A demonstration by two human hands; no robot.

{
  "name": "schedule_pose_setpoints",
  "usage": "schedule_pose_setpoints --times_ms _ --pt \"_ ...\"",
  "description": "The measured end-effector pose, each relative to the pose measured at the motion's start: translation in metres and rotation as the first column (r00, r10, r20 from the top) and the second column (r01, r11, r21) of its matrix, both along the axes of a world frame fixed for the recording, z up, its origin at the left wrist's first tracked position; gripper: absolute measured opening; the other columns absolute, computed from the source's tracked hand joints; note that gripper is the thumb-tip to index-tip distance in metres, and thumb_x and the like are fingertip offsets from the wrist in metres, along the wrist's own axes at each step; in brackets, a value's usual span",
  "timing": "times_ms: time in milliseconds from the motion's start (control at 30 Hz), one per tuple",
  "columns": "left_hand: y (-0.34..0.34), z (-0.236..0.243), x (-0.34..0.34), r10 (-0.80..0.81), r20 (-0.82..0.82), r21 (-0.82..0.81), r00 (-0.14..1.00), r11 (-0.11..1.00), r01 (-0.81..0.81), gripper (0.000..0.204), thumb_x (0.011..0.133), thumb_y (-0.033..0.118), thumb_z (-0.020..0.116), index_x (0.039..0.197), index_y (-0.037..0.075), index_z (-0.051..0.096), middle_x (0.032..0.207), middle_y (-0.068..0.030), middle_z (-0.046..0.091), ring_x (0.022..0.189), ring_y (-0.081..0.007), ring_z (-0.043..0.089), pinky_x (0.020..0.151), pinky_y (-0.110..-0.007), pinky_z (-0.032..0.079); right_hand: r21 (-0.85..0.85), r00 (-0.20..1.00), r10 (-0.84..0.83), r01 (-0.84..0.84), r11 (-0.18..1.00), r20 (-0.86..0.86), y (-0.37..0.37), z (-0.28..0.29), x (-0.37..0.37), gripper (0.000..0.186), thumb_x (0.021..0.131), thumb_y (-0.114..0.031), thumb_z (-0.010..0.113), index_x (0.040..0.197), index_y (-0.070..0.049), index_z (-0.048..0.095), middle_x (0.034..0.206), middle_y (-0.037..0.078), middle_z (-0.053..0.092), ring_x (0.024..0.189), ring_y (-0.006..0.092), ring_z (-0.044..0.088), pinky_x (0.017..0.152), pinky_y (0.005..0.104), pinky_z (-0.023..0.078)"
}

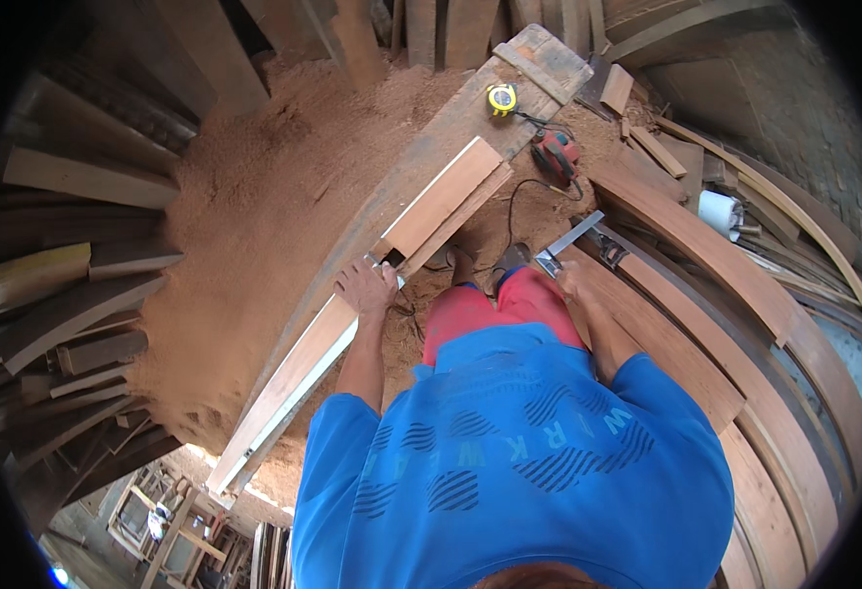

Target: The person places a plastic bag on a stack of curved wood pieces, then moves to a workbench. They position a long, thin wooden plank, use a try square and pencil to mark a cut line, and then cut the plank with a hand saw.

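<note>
My left hand (pixel 365 287) lies with fingers spread on a long reddish wooden board (pixel 303 348), beside a small dark gap or object (pixel 392 257) that I cannot make out. A pale straight strip (pixel 298 401) runs along the board's near edge. Beyond that hand, a shorter plank (pixel 441 201) rests on the same bench. Over on the right, my right hand (pixel 578 282) is closed round a metal try square (pixel 575 234), held by its stock near my right thigh. Its blade points away to the upper right. The fingertips are partly hidden.
A yellow tape measure (pixel 501 99) sits on the bench's far end (pixel 539 64). Nearby lies a red power tool (pixel 556 155) with a black cord. Long boards (pixel 686 280) are stacked at right, a dark hand tool (pixel 608 247) on them. Sawdust (pixel 244 236) covers the floor.
</note>
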State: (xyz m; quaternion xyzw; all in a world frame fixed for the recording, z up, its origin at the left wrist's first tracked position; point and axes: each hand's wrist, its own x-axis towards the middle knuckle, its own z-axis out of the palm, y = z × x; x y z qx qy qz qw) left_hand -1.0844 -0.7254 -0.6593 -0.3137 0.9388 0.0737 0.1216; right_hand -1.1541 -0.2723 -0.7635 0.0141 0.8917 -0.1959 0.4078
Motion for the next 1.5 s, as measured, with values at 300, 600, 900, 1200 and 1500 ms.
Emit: schedule_pose_setpoints --times_ms 300,600,900,1200,1500 --pt "-0.002 -0.007 -0.002 0.025 0.047 -0.048 0.999 0.999 -0.023 0.056 0.081 0.044 0.064 0.124 0.009 0.060 0.122 -0.0185 0.059 0.119 -0.0360 0.051 0.105 -0.051 0.031 -0.070 0.995 -0.088 0.091 0.993 0.051 0.006 0.038 -0.009 0.026 0.098 -0.023 0.056 0.094 0.000 0.068 0.086 0.026 0.069 0.086 0.0428 0.067 0.077 0.0494 0.049" --pt "0.003 -0.008 -0.005 0.028 0.153 -0.121 0.988 0.993 -0.009 0.056 0.082 0.047 0.060 0.122 0.007 0.060 0.123 -0.0206 0.060 0.116 -0.0387 0.052 0.101 -0.053 0.035 -0.138 0.983 -0.185 0.184 0.973 0.002 -0.015 -0.001 0.090 0.027 0.094 -0.022 0.054 0.097 0.001 0.067 0.092 0.031 0.066 0.092 0.0460 0.066 0.080 0.0524 0.049" --pt "0.003 -0.009 -0.003 -0.041 0.116 -0.195 0.992 0.979 0.063 0.060 0.084 0.052 0.058 0.121 0.004 0.059 0.122 -0.0210 0.060 0.115 -0.0395 0.054 0.098 -0.053 0.038 -0.226 0.866 -0.499 0.480 0.847 -0.032 -0.097 -0.014 0.179 0.028 0.091 -0.024 0.058 0.085 0.002 0.069 0.079 0.029 0.066 0.076 0.0487 0.065 0.069 0.0510 0.052" --pt "0.005 -0.004 0.002 -0.062 0.036 -0.142 0.997 0.988 0.066 0.061 0.084 0.054 0.061 0.120 0.005 0.058 0.118 -0.0206 0.061 0.114 -0.0377 0.055 0.095 -0.053 0.039 -0.041 0.855 -0.511 0.509 0.860 -0.095 -0.103 0.004 0.247 0.032 0.092 -0.028 0.059 0.085 0.002 0.072 0.089 0.028 0.069 0.089 0.0470 0.067 0.075 0.0516 0.053" --pt "0.002 -0.012 0.007 -0.074 -0.015 -0.169 0.997 0.983 0.071 0.062 0.085 0.054 0.061 0.122 0.005 0.057 0.119 -0.0193 0.061 0.114 -0.0374 0.055 0.096 -0.052 0.039 0.236 0.910 -0.405 0.413 0.879 -0.085 -0.037 -0.033 0.299 0.033 0.091 -0.027 0.053 0.088 -0.002 0.074 0.097 0.026 0.070 0.096 0.0460 0.066 0.083 0.0525 0.054"
